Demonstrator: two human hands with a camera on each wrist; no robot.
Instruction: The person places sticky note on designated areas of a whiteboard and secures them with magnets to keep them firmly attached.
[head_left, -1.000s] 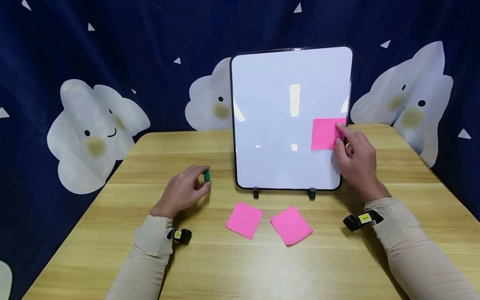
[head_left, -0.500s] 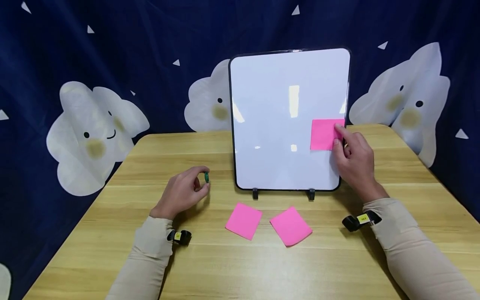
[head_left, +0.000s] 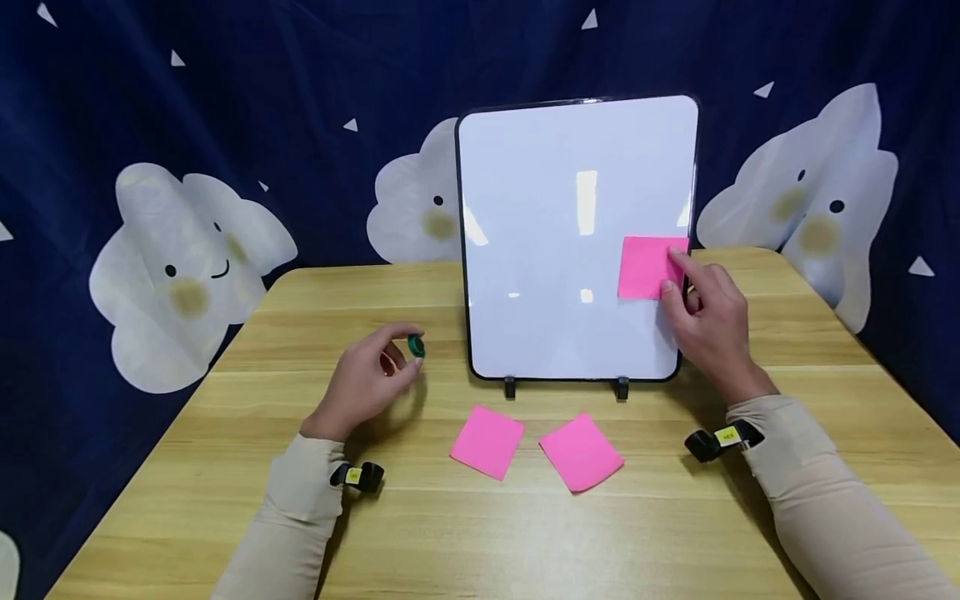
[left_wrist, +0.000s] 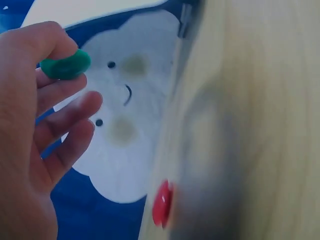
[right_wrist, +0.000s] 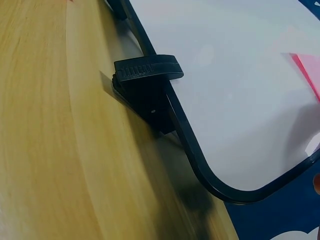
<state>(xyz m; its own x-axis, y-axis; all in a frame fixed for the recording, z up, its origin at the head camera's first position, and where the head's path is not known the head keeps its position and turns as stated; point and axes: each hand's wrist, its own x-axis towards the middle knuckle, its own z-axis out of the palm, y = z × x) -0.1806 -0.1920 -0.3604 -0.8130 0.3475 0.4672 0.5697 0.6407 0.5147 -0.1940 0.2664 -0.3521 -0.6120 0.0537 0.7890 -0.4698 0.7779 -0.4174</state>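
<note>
My left hand (head_left: pixel 360 379) pinches a small green round magnet (head_left: pixel 416 346) between thumb and index finger, just above the table. In the left wrist view the green magnet (left_wrist: pixel 66 65) sits at the fingertips, the other fingers loosely bent. A similar red magnet (left_wrist: pixel 162 204) lies on the table below that hand; in the head view it is mostly hidden behind the hand. At the whiteboard (head_left: pixel 540 225), my right hand (head_left: pixel 708 321) holds a pink sticky note (head_left: pixel 643 267) against the right edge, index finger and thumb on its right side.
Two more pink sticky notes, a left one (head_left: pixel 487 442) and a right one (head_left: pixel 582 452), lie on the wooden table (head_left: pixel 480 542) before the board. Black clip feet (head_left: pixel 622 388) support the whiteboard upright. A dark blue curtain (head_left: pixel 315 67) with clouds hangs behind.
My left hand has shifted slightly up and right, turning the green magnet so its dark face shows. The right thumb has slid slightly left on the note, which stays in place.
</note>
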